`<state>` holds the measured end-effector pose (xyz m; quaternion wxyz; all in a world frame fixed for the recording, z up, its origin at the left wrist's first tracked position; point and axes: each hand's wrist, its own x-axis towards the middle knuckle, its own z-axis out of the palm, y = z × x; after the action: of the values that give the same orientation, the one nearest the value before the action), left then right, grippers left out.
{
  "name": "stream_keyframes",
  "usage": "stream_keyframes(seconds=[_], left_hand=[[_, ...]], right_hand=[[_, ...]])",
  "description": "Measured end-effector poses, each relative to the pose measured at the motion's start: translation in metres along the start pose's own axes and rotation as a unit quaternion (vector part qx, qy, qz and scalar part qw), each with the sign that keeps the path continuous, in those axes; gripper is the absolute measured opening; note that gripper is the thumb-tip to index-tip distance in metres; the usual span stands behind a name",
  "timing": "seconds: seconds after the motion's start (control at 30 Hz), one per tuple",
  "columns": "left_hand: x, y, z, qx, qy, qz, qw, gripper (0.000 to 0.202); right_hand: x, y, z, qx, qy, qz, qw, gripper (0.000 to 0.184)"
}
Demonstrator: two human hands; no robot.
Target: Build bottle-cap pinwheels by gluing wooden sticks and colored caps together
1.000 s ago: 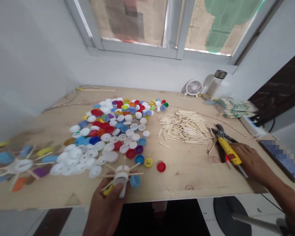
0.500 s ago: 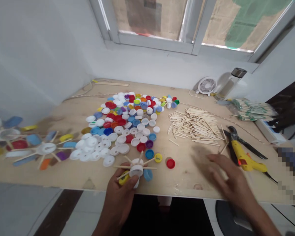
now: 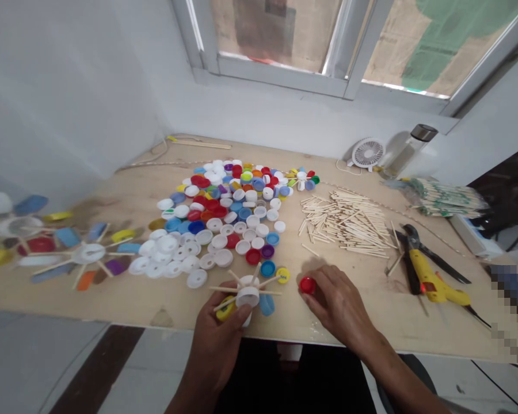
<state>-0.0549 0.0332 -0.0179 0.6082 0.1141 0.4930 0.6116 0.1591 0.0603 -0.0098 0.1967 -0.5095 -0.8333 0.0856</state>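
Note:
My left hand (image 3: 218, 339) grips a white bottle cap with wooden sticks (image 3: 247, 296) radiating from it, at the table's front edge. A yellow cap (image 3: 225, 309) and a light blue cap (image 3: 266, 305) sit at its stick ends. My right hand (image 3: 339, 302) closes thumb and fingers around a red bottle cap (image 3: 307, 285) at the tabletop. Between the hands, a yellow cap (image 3: 282, 275) and a blue cap (image 3: 267, 268) lie on the wood. Finished-looking stick-and-cap wheels, one with a white hub (image 3: 88, 253), rest at the left.
A heap of mixed caps (image 3: 216, 210) spreads over the middle. Loose short sticks (image 3: 349, 221) lie right of it. A yellow glue gun (image 3: 431, 276) and black-handled pliers (image 3: 435, 253) are at the right. Behind stand a small fan (image 3: 368, 153) and a glass bottle (image 3: 410, 152).
My right hand has moved left from beside the glue gun to the red cap and closed on it. My left hand still holds the stick-and-cap wheel.

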Motion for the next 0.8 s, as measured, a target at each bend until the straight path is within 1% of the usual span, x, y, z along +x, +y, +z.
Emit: stream_keyframes(seconds=[0.07,0.13,0.23,0.3,0.4,0.53,0.67,0.8], left_hand=[[-0.001,-0.001,0.0,0.001,-0.009,0.003,1.0,0.052],[-0.001,-0.001,0.0,0.004,-0.009,0.009,1.0,0.051],[-0.002,-0.002,0.002,0.009,-0.002,0.019,1.0,0.051],[-0.002,-0.002,0.003,0.011,-0.004,0.022,1.0,0.05],[-0.003,-0.002,0.003,0.016,-0.009,0.024,1.0,0.048],[-0.003,-0.003,0.0,0.016,-0.018,0.034,0.999,0.047],[-0.003,-0.004,-0.001,0.02,-0.024,0.037,0.999,0.044],[-0.003,-0.003,0.0,0.029,-0.028,0.038,0.998,0.044]], right_hand=[[-0.001,-0.004,-0.006,0.08,0.014,0.018,0.997,0.013],[0.0,-0.011,-0.014,0.165,0.023,0.028,0.986,0.017],[0.006,-0.026,-0.023,0.265,0.006,0.031,0.964,0.018],[0.01,-0.035,-0.024,0.302,-0.009,0.032,0.953,0.017],[0.014,-0.041,-0.022,0.319,-0.014,0.027,0.947,0.02],[0.017,-0.045,-0.02,0.304,-0.014,0.009,0.953,0.025],[0.018,-0.048,-0.02,0.275,-0.013,-0.001,0.961,0.023],[0.02,-0.048,-0.018,0.265,-0.014,0.001,0.964,0.02]])
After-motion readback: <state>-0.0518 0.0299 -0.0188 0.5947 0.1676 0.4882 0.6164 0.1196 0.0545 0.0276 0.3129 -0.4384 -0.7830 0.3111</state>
